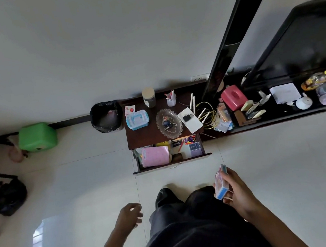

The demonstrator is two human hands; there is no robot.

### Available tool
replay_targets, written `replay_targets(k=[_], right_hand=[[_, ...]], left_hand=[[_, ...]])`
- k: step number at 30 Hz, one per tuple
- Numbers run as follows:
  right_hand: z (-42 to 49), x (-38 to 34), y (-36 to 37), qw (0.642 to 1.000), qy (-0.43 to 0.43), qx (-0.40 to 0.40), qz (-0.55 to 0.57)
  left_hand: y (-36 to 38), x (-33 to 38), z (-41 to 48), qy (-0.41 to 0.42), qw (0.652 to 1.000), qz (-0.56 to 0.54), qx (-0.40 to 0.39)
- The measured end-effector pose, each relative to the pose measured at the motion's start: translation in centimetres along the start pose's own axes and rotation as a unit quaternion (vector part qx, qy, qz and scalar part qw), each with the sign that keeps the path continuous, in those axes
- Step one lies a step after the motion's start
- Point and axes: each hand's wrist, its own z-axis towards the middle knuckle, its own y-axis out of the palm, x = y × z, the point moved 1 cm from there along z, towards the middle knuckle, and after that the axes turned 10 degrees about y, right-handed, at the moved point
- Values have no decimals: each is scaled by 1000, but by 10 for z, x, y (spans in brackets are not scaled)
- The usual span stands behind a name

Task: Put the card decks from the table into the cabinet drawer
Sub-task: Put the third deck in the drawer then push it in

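The right hand (pixel 236 192) pinches a card deck (pixel 221 183) by its long edges — a light, stiff, slick-looking box; the left hand (pixel 129 215) hangs loosely spread, empty.

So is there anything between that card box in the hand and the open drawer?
Nothing visible. The right hand holds the card deck over bare floor, short of the open drawer. The drawer is already fairly full, with a pink packet on the left and a dark blue box on the right, so free space looks tight.

Probably a home living room: tiled floor (pixel 270 159), cluttered cabinet (pixel 144 134), television (pixel 311 44), bin (pixel 104 116)
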Motion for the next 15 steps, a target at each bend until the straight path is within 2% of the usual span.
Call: replay_targets(k=[6, 15], right_hand=[[32, -44, 3, 1000, 12, 6, 22], [181, -74, -16, 998, 56, 7, 1]], left_hand=[[19, 56, 50, 34, 999, 3, -16], [90, 8, 137, -23, 993, 107, -39]])
